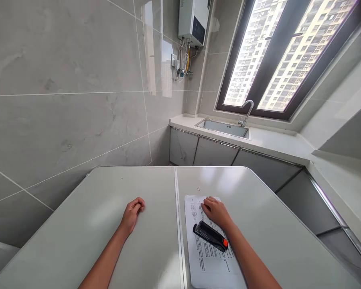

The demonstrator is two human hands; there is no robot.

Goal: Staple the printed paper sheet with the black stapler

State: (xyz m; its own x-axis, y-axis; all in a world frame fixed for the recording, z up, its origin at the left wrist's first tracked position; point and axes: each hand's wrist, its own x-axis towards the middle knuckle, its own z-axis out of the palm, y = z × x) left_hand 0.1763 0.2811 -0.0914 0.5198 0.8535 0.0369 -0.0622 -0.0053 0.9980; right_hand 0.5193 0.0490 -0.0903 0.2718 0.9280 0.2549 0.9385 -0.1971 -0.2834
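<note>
My left hand [132, 214] rests on its side on the left half of the table, fingers curled in a loose fist, with nothing seen in it. Across the seam, my right hand [215, 211] lies palm down on the upper right of some printed sheets [207, 273], its fingers curled under and no held object showing. A black stapler [210, 236] with an orange end lies slantwise on those sheets, just below my right hand and beside the forearm. The forearm covers part of the paper's right edge.
The pale folding table [150, 257] has a metal seam down its middle. A tiny bit [199, 188] lies beyond the sheets. Behind stand a counter with a sink [222, 127] and faucet [246, 112], under a window. A water heater [194, 22] hangs in the corner.
</note>
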